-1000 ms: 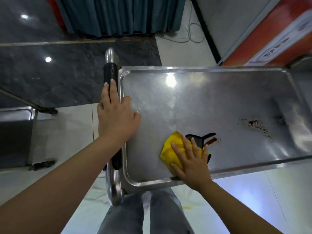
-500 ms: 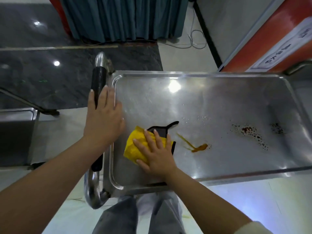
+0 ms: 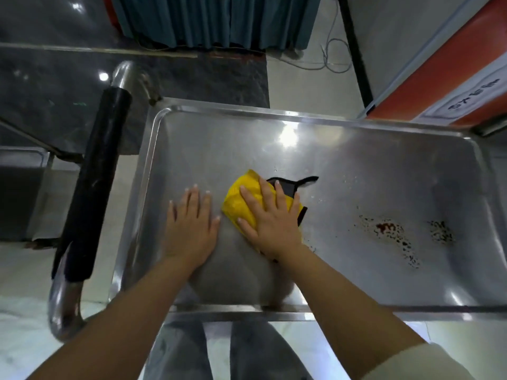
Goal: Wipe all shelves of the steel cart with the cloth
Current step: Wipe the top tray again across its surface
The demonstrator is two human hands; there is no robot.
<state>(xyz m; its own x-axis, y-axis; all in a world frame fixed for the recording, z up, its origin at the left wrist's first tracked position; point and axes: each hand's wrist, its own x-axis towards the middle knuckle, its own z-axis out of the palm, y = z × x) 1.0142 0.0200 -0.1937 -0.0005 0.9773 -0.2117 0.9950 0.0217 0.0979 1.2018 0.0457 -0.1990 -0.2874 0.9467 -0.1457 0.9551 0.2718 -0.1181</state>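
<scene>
on the cart's top shelf (image 3: 356, 165), right hand (image 3: 270, 226) flat on yellow cloth (image 3: 241, 200), left hand (image 3: 190, 226) spread flat beside it

Looks like commercial kitchen or canteen service area. Steel cart (image 3: 411, 165) with tray-like top shelf and black-sleeved push handle (image 3: 93, 187). Polished tiled floor (image 3: 296, 83), dark stone slab (image 3: 55, 86), teal curtain (image 3: 219, 20), orange panel with printed label (image 3: 466, 83), loose cable (image 3: 333, 54).

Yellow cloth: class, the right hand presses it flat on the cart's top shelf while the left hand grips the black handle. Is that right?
Not quite. The head view shows the left hand lying flat on the top shelf, off the black handle. The right hand does press the yellow cloth there.
</scene>
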